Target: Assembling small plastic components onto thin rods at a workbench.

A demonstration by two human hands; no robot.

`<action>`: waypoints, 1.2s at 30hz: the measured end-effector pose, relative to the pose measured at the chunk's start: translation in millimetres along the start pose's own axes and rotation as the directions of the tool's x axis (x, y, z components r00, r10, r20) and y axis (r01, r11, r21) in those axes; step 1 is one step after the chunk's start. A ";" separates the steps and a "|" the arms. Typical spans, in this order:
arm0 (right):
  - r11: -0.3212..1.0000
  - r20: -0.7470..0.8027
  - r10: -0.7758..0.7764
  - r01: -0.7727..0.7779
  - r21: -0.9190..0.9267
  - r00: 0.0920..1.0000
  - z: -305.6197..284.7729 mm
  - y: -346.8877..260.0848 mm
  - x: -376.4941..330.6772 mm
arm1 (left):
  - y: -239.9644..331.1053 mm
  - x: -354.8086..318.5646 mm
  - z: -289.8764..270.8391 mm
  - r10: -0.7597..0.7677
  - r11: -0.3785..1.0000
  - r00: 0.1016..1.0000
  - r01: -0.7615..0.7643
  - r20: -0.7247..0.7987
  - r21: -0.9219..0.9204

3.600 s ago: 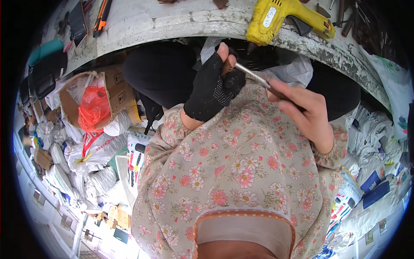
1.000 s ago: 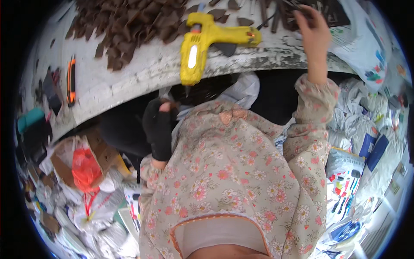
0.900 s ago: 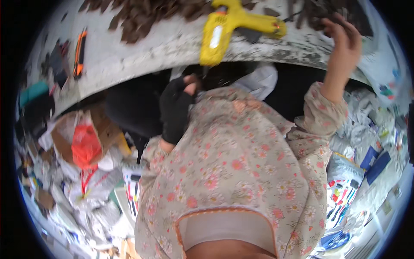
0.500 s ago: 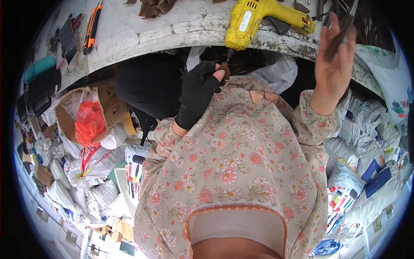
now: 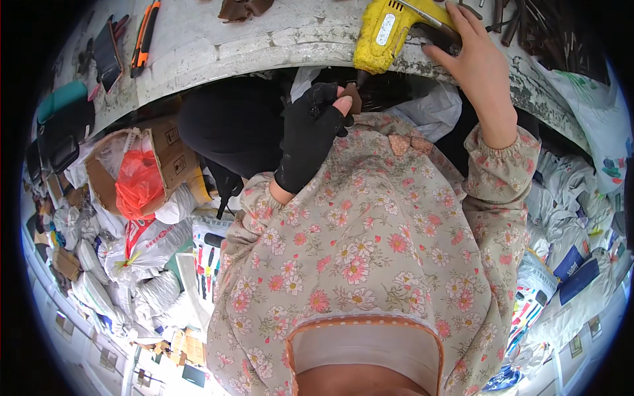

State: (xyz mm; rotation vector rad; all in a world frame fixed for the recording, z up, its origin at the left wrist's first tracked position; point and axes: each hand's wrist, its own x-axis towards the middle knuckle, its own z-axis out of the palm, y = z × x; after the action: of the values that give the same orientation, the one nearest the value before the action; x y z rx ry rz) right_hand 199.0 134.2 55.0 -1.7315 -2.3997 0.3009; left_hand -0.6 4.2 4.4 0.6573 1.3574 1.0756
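Note:
My left hand (image 5: 309, 129), in a black fingerless glove, pinches a small brown leather-like piece (image 5: 354, 99) between thumb and fingertips, just above my lap. At the table's edge lies a yellow glue gun (image 5: 380, 38), its nozzle pointing down past the edge close to that piece. My bare right hand (image 5: 482, 66) is over the glue gun's handle, thumb and fingers apart on either side of it. A slender metal-tipped tool (image 5: 422, 13) runs out from between the thumb and fingers across the gun; its handle end is partly hidden by the hand.
Brown scraps (image 5: 244, 8) and an orange-black utility knife (image 5: 144, 39) lie on the worn white table (image 5: 198, 66). Dark brown strips (image 5: 561, 33) are piled at the right. A cardboard box (image 5: 175, 148) with a red bag stands left, among many white bags (image 5: 155, 297).
My right hand has come down and left with the slender tool, from the air at the right to the glue gun's handle. My left hand keeps the brown piece, its face turned somewhat.

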 end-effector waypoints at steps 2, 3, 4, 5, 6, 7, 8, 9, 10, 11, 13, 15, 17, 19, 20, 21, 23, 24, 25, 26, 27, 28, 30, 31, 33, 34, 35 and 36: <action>1.000 0.029 0.006 -0.006 0.012 1.000 -7.2 -4.4 0.3 | -1.8 0.3 -1.6 0.021 0.999 1.000 -0.021 0.007 0.036; 1.000 0.031 0.006 -0.007 0.014 0.999 -8.9 -4.7 1.5 | -5.2 -0.4 -2.9 0.012 0.999 1.000 -0.012 -0.005 0.035; 1.000 0.043 -0.010 0.009 0.016 0.999 -10.4 -4.6 2.6 | -7.2 -0.9 -3.7 0.003 0.999 1.000 -0.003 -0.018 0.034; 1.000 0.054 -0.024 0.023 0.015 0.998 -11.1 -3.8 2.3 | -7.1 -1.2 -3.4 0.001 0.999 1.000 -0.001 -0.016 0.035; 1.000 0.055 -0.021 0.021 0.016 0.998 -8.8 -0.2 2.7 | -6.7 -1.8 -2.8 -0.013 0.999 1.000 0.014 -0.010 0.031; 0.999 0.046 -0.037 0.036 0.025 0.998 -4.8 5.6 4.0 | -6.7 -2.3 -2.3 -0.028 0.999 1.000 0.028 -0.005 0.028; 0.998 0.036 -0.057 0.056 0.036 0.998 -3.8 5.9 5.9 | -7.0 -1.4 -2.0 -0.029 0.999 1.000 0.029 -0.007 0.029; 0.998 0.037 -0.058 0.056 0.038 0.998 -4.5 3.8 4.7 | -7.4 0.3 -1.8 -0.011 0.999 1.000 0.010 0.005 0.035; 0.999 0.025 -0.034 0.033 0.032 0.999 -6.9 -1.0 2.5 | -7.7 1.2 -1.4 0.008 0.999 1.000 -0.008 0.017 0.041; 1.000 0.012 -0.011 0.011 0.027 1.000 -7.8 -4.6 1.8 | -6.0 1.6 -0.6 0.007 0.999 1.000 -0.008 0.015 0.042; 0.998 -0.007 -0.041 0.041 0.046 0.999 -5.8 -1.9 2.9 | -0.7 2.9 1.1 -0.032 0.999 0.999 0.032 0.033 -0.010; 0.996 -0.028 -0.061 0.063 0.060 0.998 -4.0 4.9 3.7 | -0.3 2.7 1.1 -0.024 0.999 0.999 0.023 0.030 0.022; 0.992 -0.030 -0.098 0.100 0.072 0.995 -1.1 10.3 6.2 | -1.3 3.1 1.4 -0.016 0.999 0.999 0.014 0.030 0.053; 0.994 -0.035 -0.076 0.079 0.082 0.996 -5.7 4.2 2.5 | -3.7 3.9 1.6 0.033 0.997 0.999 -0.034 0.011 0.068; 0.993 -0.042 -0.060 0.064 0.096 0.997 -7.4 1.2 1.7 | -1.9 3.5 2.1 0.033 0.997 0.999 -0.034 0.013 0.069; 0.993 -0.043 -0.059 0.063 0.096 0.997 -5.6 4.1 2.3 | 1.6 2.2 3.1 0.007 0.999 1.000 -0.008 0.021 0.049; 0.993 -0.016 -0.038 0.039 0.107 0.999 -0.8 11.5 4.2 | 3.6 0.4 3.7 -0.019 0.999 0.999 0.018 0.028 0.030; 0.993 -0.016 -0.038 0.040 0.107 0.999 -1.1 11.8 4.4 | 3.5 -0.3 3.5 -0.025 0.999 1.000 0.024 0.014 0.035; 0.992 -0.013 -0.051 0.053 0.115 0.999 -1.7 12.1 4.8 | 3.3 -1.1 3.3 -0.031 0.999 1.000 0.031 -0.001 0.040; 0.990 -0.011 -0.064 0.065 0.122 0.998 -1.8 12.3 4.6 | 2.5 -2.3 2.1 -0.032 0.999 0.999 0.032 -0.002 0.040; 0.990 -0.010 -0.065 0.066 0.123 0.998 -0.6 9.4 3.2 | 1.0 -3.6 0.3 -0.007 0.999 1.000 0.008 -0.012 0.044; 0.994 -0.068 -0.040 0.047 0.102 0.997 2.3 4.0 0.4 | -0.7 -4.8 -1.3 0.017 0.999 1.000 -0.016 -0.023 0.049; 0.996 -0.130 -0.023 0.034 0.080 0.991 13.1 4.3 -7.3 | -4.1 -5.2 -5.6 0.041 0.999 0.999 -0.040 -0.023 0.015; 0.970 -0.176 -0.141 0.172 0.173 0.974 22.7 12.1 -15.6 | -4.3 -4.6 -6.8 0.063 0.998 0.998 -0.063 -0.019 -0.016; 0.909 -0.229 -0.264 0.321 0.264 0.937 25.1 11.1 -24.2 | 7.3 -4.9 -0.8 0.040 0.992 0.998 -0.046 -0.054 -0.114; 0.854 -0.110 -0.264 0.285 0.434 0.958 15.3 4.2 -37.2 | 11.9 -5.2 3.4 0.013 0.977 0.997 -0.029 -0.077 -0.210; 0.776 0.008 -0.284 0.225 0.590 0.959 7.0 -2.7 -49.8 | 11.0 -3.1 5.9 0.016 0.977 0.996 -0.035 -0.092 -0.208; 0.765 0.007 -0.300 0.236 0.600 0.954 -0.7 -9.3 -59.8 | 8.9 1.1 7.7 -0.162 0.863 0.982 0.096 -0.092 -0.496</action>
State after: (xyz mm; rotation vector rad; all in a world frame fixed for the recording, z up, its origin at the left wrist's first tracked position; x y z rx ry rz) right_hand 209.4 74.6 57.0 -1.0942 -2.2248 0.9979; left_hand 4.7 10.4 12.9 0.1170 1.1497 1.3061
